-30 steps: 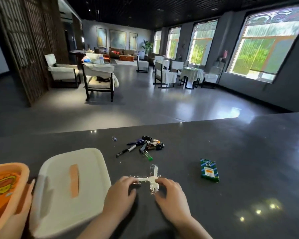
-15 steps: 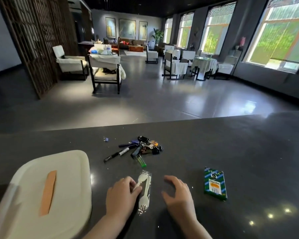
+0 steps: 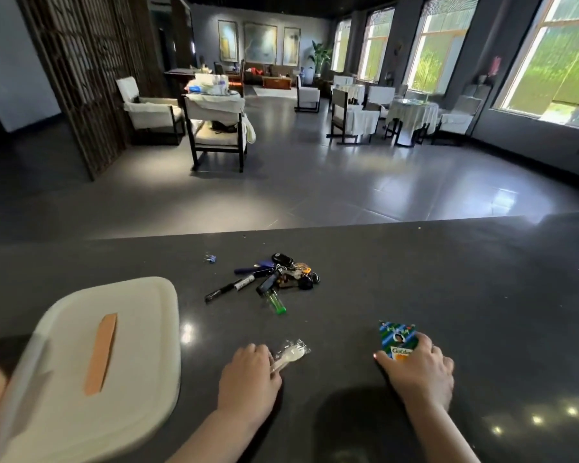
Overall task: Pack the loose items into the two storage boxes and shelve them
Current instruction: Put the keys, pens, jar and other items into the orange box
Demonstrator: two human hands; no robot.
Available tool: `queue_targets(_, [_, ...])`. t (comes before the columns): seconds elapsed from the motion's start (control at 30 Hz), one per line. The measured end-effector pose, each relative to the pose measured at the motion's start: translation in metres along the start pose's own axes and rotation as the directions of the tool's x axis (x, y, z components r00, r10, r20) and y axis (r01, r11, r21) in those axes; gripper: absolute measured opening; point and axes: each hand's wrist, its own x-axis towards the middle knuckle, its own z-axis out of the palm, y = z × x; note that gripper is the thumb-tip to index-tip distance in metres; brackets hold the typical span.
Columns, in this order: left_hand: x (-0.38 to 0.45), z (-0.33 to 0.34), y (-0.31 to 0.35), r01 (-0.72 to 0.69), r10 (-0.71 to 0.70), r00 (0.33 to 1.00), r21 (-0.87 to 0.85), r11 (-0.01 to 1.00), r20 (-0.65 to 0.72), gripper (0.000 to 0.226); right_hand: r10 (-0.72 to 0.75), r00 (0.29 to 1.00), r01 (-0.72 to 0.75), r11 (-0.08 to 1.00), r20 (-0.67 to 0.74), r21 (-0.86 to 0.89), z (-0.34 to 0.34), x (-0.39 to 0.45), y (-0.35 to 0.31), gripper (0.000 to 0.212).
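2 hands work at the near edge of the dark worktop (image 3: 415,262). The left hand (image 3: 248,379) pinches the wrapped plastic spoon (image 3: 290,357); the right hand (image 3: 418,369), half a second ago empty beside it, now presses spread fingers on the green card pack (image 3: 396,339), likely gathering both for the lidded white storage box (image 3: 91,362).

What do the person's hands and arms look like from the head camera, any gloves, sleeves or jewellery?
Both hands are bare: no gloves on the left hand or the right hand. No rings, watch or wristband show. Both forearms are uncovered down to the frame's bottom edge, so no sleeve is visible. The nails look short and unpainted.
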Motion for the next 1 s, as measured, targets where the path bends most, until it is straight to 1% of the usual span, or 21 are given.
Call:
queue_targets(0.07, [-0.01, -0.014, -0.012, 0.023, -0.024, 1.0, -0.023, 0.999, -0.014, 0.016, -0.054, 0.996, 0.047, 0.993, 0.065, 0.112, -0.005, -0.018, -0.018, 0.077])
queue_targets(0.1, [-0.016, -0.023, -0.02, 0.037, -0.039, 0.999, -0.039, 0.999, -0.036, 0.015, -0.109, 0.991, 0.096, 0.984, 0.077, 0.152, -0.008, -0.03, -0.029, 0.076])
queue_targets(0.17, [-0.028, -0.049, -0.042, 0.072, -0.077, 0.992, -0.051, 0.996, -0.099, 0.012, -0.262, 0.962, 0.243, 0.949, 0.077, 0.2, -0.012, -0.06, -0.058, 0.078])
queue_targets(0.27, [-0.052, -0.094, -0.082, 0.146, -0.151, 0.968, -0.041, 0.988, -0.201, 0.016, -0.47, 0.877, 0.426, 0.856, 0.097, 0.294, -0.014, -0.12, -0.114, 0.078])
queue_targets(0.37, [-0.082, -0.139, -0.121, 0.244, -0.253, 0.929, -0.067, 0.968, -0.272, 0.021, -0.613, 0.779, 0.521, 0.748, 0.129, 0.412, -0.009, -0.178, -0.168, 0.079])
queue_targets(0.47, [-0.115, -0.177, -0.157, 0.295, -0.312, 0.891, -0.103, 0.95, -0.329, 0.02, -0.736, 0.659, 0.6, 0.639, 0.156, 0.482, 0.0, -0.23, -0.21, 0.081])
queue_targets(0.57, [-0.146, -0.208, -0.191, 0.333, -0.374, 0.854, -0.171, 0.927, -0.362, 0.021, -0.802, 0.576, 0.623, 0.557, 0.159, 0.549, 0.009, -0.275, -0.242, 0.079])
queue_targets(0.67, [-0.17, -0.236, -0.224, 0.329, -0.421, 0.817, -0.281, 0.902, -0.394, 0.008, -0.855, 0.512, 0.645, 0.446, 0.083, 0.621, 0.018, -0.314, -0.271, 0.071])
queue_targets(0.73, [-0.18, -0.253, -0.249, 0.325, -0.444, 0.789, -0.325, 0.888, -0.424, 0.003, -0.876, 0.477, 0.649, 0.408, 0.074, 0.642, 0.026, -0.335, -0.29, 0.073])
queue_targets(0.83, [-0.19, -0.279, -0.296, 0.364, -0.489, 0.722, -0.333, 0.87, -0.489, 0.005, -0.892, 0.443, 0.652, 0.385, 0.083, 0.653, 0.039, -0.363, -0.315, 0.075])
queue_targets(0.93, [-0.194, -0.295, -0.349, 0.445, -0.53, 0.672, -0.29, 0.847, -0.518, 0.009, -0.891, 0.439, 0.664, 0.407, 0.114, 0.627, 0.051, -0.388, -0.334, 0.077])
queue_targets(1.0, [-0.192, -0.299, -0.382, 0.506, -0.555, 0.653, -0.249, 0.826, -0.515, 0.01, -0.885, 0.446, 0.675, 0.432, 0.135, 0.598, 0.059, -0.4, -0.345, 0.075])
